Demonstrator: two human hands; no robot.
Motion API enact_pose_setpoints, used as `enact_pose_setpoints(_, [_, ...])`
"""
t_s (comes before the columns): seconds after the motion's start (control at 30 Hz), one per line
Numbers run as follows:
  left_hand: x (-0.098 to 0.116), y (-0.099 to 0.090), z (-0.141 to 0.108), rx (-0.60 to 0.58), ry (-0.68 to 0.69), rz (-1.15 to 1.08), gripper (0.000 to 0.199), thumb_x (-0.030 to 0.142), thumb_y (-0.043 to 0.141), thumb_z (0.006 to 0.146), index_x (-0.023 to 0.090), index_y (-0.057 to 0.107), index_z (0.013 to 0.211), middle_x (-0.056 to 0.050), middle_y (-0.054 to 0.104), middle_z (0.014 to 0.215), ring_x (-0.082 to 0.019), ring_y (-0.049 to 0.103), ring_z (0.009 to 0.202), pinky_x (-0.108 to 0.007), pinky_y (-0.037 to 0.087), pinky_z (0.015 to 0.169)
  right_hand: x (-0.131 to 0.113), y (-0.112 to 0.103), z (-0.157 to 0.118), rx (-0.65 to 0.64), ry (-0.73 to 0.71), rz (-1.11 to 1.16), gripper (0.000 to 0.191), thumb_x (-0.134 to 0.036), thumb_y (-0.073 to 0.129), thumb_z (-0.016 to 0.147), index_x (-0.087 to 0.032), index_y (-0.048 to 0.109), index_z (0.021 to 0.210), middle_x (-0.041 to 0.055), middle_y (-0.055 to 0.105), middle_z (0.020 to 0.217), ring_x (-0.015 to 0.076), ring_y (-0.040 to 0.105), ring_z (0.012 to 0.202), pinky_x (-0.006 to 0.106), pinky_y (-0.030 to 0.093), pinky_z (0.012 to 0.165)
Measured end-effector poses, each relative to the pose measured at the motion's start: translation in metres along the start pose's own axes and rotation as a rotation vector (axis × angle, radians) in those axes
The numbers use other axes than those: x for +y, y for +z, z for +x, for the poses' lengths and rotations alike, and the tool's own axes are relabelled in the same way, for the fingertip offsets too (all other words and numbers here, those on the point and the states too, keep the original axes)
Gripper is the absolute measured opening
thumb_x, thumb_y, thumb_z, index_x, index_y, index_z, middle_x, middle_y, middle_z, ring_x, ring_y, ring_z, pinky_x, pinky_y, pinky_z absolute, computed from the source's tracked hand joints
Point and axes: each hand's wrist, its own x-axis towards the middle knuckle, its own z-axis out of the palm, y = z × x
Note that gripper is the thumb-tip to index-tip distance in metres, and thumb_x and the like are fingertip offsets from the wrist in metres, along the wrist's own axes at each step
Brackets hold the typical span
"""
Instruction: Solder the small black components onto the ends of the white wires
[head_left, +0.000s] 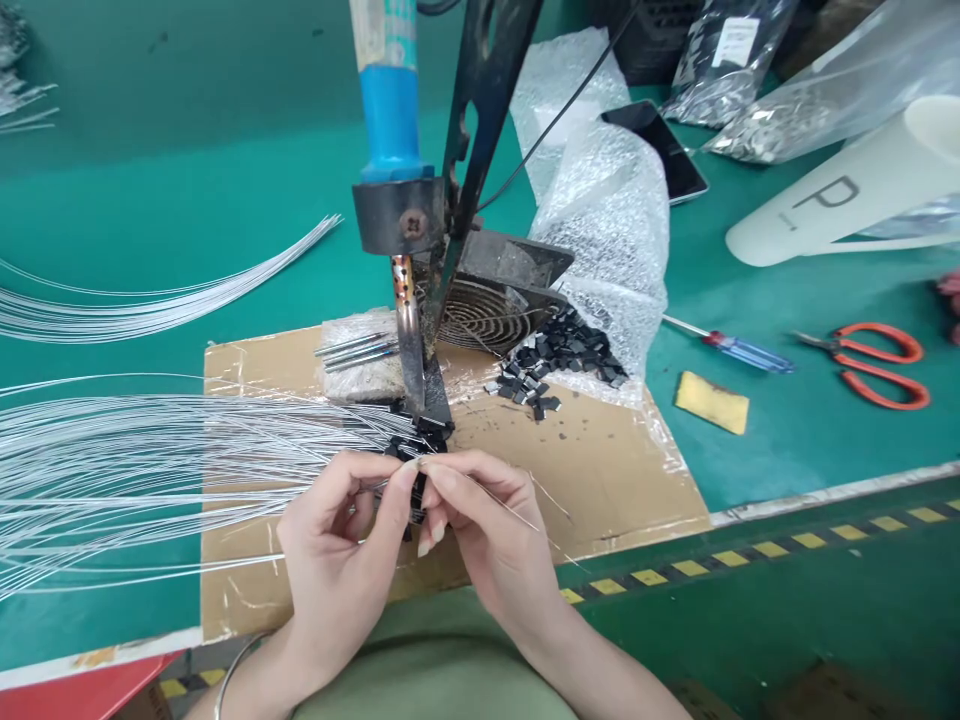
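Observation:
My left hand (345, 540) and my right hand (495, 530) meet below the soldering iron (409, 340), thumbs and forefingers pinched close together. Thin wire (559, 545) runs out past my right hand; the piece between the left fingertips is too small to make out. Many pale wires (300, 430) stretch in from the left, their right ends at black connectors (405, 450) just beyond my fingers. The blue-handled iron points down in a black clamp (397, 215). Loose black pieces (570, 350) lie heaped on bubble wrap (615, 230).
Brown cardboard (600, 470) covers part of the green table (780, 440). A round-grilled fan (487, 310) stands behind the iron. At the right lie a screwdriver (742, 350), yellow sponge (712, 402), red-handled cutters (877, 365), phone (660, 150) and white cup (847, 190).

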Motion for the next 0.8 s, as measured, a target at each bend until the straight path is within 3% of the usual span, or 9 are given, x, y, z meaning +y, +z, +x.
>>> enact_pose_setpoints(0.1, [0.004, 0.001, 0.001, 0.03, -0.067, -0.002, 0.012, 0.023, 0.076, 0.092, 0.022, 0.075, 0.08, 0.003, 0.07, 0.066, -0.009, 0.051, 0.055, -0.02, 0.037, 0.049, -0.004, -0.007, -0.001, -0.02, -0.028, -0.121, 0.014, -0.037, 0.087, 0.085, -0.024, 0.089, 0.089, 0.0009, 0.078, 0.07, 0.0115, 0.068, 0.051, 0.024, 0.065, 0.051])
enact_pose_setpoints(0.17, [0.006, 0.001, 0.002, 0.062, -0.119, 0.0, 0.011, 0.024, 0.078, 0.09, 0.022, 0.076, 0.079, 0.003, 0.068, 0.067, -0.009, 0.05, 0.057, -0.021, 0.036, 0.051, -0.014, -0.018, -0.002, 0.011, -0.126, -0.287, 0.016, -0.039, 0.084, 0.09, -0.026, 0.089, 0.095, 0.0026, 0.081, 0.078, 0.0133, 0.071, 0.054, 0.026, 0.065, 0.053])
enact_pose_setpoints(0.23, [0.008, 0.0, 0.004, 0.075, -0.159, -0.007, 0.012, 0.026, 0.079, 0.087, 0.021, 0.075, 0.077, 0.003, 0.065, 0.066, -0.009, 0.048, 0.058, -0.021, 0.035, 0.052, -0.028, -0.034, -0.001, 0.16, -0.348, -0.52, 0.012, -0.036, 0.085, 0.089, -0.026, 0.088, 0.094, 0.0025, 0.081, 0.08, 0.0147, 0.072, 0.057, 0.027, 0.063, 0.054])
enact_pose_setpoints(0.33, [0.01, -0.001, 0.005, 0.077, -0.214, -0.034, 0.009, 0.027, 0.081, 0.085, 0.021, 0.077, 0.079, 0.001, 0.067, 0.07, -0.01, 0.05, 0.06, -0.022, 0.036, 0.052, -0.048, -0.063, 0.007, 0.537, -0.672, -0.975, 0.013, -0.035, 0.086, 0.086, -0.022, 0.084, 0.083, 0.0007, 0.075, 0.072, 0.0145, 0.065, 0.056, 0.028, 0.055, 0.055])
enact_pose_setpoints(0.4, [0.012, -0.001, 0.005, 0.075, -0.237, -0.04, 0.007, 0.028, 0.082, 0.084, 0.021, 0.079, 0.083, 0.0, 0.07, 0.074, -0.011, 0.052, 0.063, -0.022, 0.036, 0.052, -0.057, -0.079, 0.015, 0.634, -0.727, -1.277, 0.021, -0.041, 0.088, 0.083, -0.02, 0.082, 0.083, 0.0015, 0.074, 0.073, 0.0165, 0.063, 0.06, 0.032, 0.054, 0.063])
enact_pose_setpoints(0.57, [0.01, -0.004, 0.005, 0.071, -0.208, -0.012, 0.006, 0.026, 0.081, 0.084, 0.022, 0.079, 0.08, 0.0, 0.071, 0.076, -0.011, 0.053, 0.065, -0.021, 0.037, 0.052, -0.057, -0.094, 0.027, 0.503, -0.814, -1.626, 0.021, -0.036, 0.078, 0.091, -0.017, 0.078, 0.086, 0.0041, 0.071, 0.074, 0.0208, 0.065, 0.069, 0.034, 0.053, 0.068])
enact_pose_setpoints(0.7, [0.003, -0.009, 0.005, 0.011, -0.125, 0.029, 0.004, 0.025, 0.08, 0.086, 0.025, 0.08, 0.082, 0.001, 0.073, 0.077, -0.01, 0.056, 0.065, -0.02, 0.037, 0.052, -0.055, -0.093, 0.027, 0.436, -0.913, -1.685, 0.02, -0.028, 0.066, 0.099, -0.016, 0.076, 0.087, 0.004, 0.07, 0.073, 0.0176, 0.065, 0.064, 0.03, 0.052, 0.064])
enact_pose_setpoints(0.8, [0.003, -0.008, 0.004, -0.002, -0.121, 0.027, 0.005, 0.026, 0.08, 0.087, 0.024, 0.08, 0.082, 0.001, 0.074, 0.078, -0.011, 0.057, 0.066, -0.021, 0.039, 0.054, -0.055, -0.094, 0.025, 0.441, -0.878, -1.674, 0.022, -0.029, 0.064, 0.1, -0.017, 0.077, 0.088, 0.0028, 0.07, 0.069, 0.0164, 0.065, 0.06, 0.03, 0.052, 0.062])
